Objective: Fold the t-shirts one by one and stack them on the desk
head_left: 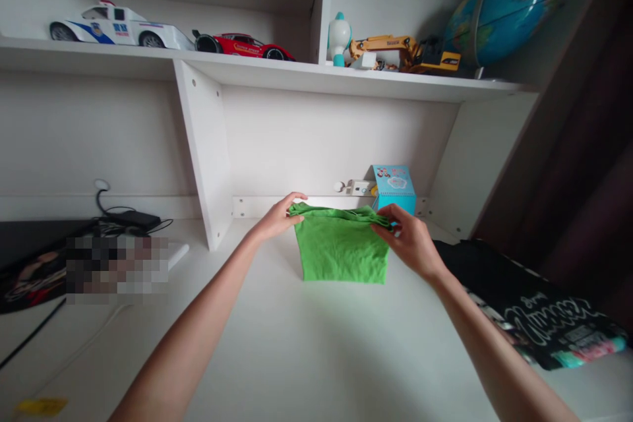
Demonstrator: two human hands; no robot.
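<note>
A green garment (341, 250) lies folded into a small rectangle on the white desk (306, 349), near the back wall. My left hand (279, 216) pinches its far left corner, fingers closed on the cloth. My right hand (408, 237) grips the far right corner, fingers curled round the folded edge. Both arms reach forward from the bottom of the view.
A small blue box (394, 188) stands just behind the garment, beside a white socket (359, 188). A black printed garment (534, 313) lies at the right. Cables and a black adapter (131, 219) sit at the left. Toy cars (121, 26), a toy excavator (405, 53) and a globe (504, 10) fill the shelf above.
</note>
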